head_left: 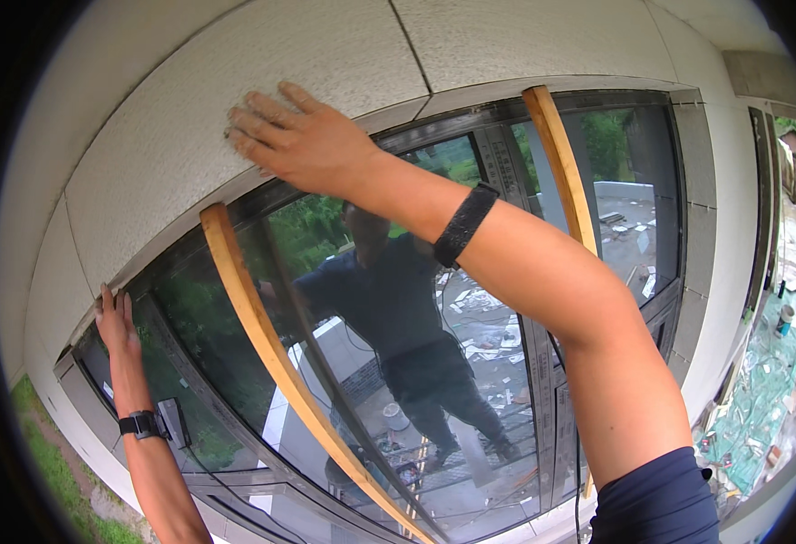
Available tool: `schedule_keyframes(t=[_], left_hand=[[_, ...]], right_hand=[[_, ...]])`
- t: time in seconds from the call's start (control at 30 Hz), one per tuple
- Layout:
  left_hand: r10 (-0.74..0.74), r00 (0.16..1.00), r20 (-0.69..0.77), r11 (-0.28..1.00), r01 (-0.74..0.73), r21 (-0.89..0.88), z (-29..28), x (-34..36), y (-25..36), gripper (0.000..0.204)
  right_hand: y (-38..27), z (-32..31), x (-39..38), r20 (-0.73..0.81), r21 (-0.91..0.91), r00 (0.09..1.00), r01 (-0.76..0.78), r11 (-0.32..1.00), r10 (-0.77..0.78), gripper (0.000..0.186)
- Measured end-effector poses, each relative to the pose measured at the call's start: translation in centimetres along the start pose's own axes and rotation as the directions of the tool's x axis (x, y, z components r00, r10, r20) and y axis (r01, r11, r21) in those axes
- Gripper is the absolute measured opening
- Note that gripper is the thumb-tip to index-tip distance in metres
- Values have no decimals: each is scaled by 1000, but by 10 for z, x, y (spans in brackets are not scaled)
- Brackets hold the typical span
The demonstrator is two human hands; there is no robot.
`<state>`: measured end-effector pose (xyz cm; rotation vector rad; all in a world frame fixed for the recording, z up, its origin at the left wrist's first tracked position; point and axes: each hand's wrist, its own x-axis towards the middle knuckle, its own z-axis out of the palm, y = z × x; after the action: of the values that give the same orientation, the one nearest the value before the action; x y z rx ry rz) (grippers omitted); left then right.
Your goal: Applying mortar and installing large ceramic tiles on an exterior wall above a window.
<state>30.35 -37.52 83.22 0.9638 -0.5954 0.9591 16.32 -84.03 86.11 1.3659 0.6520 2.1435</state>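
Note:
My right hand (303,143) lies flat against a cream, rough-textured wall panel (167,127) above the window, its fingers spread and dusty. Lower down at the left, my left hand (120,324) reaches up to the panel's bottom edge near the window's upper left corner. Its fingers are stretched out and nothing shows in them. Two wooden battens stand upright in front of the glass, the left batten (266,349) and the right batten (561,168), their tops at the panel's lower edge. A dark seam separates this panel from the neighbouring panel (534,45).
The dark-framed window (543,426) fills the middle, its glass reflecting me and a littered terrace. A cable hangs below my left wrist. Narrow tiles (695,213) line the window's right side. Farther right, green sheeting (761,390) and debris cover the ground; grass (53,462) shows at lower left.

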Motion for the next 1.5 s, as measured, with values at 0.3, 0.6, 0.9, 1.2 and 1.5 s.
schedule_keyframes(t=[0.3, 0.6, 0.9, 1.2, 1.5], left_hand=[[-45, 999, 16, 992, 43, 120, 7, -3, 8, 77], [494, 851, 179, 410, -409, 815, 20, -40, 25, 73], [490, 447, 748, -304, -717, 628, 99, -69, 32, 67], [592, 364, 719, -301, -727, 616, 101, -62, 18, 61], [533, 345, 772, -141, -864, 483, 179, -98, 51, 55]], right_hand=[[18, -2, -18, -56, 76, 998, -9, 997, 13, 41], [66, -37, -43, 143, -42, 989, -44, 998, 49, 60], [90, -52, -50, 238, -198, 971, 59, 978, -10, 65], [88, -70, -40, 349, -100, 932, 146, 984, -103, 65], [97, -107, -51, 289, -44, 956, -43, 998, 54, 36]])
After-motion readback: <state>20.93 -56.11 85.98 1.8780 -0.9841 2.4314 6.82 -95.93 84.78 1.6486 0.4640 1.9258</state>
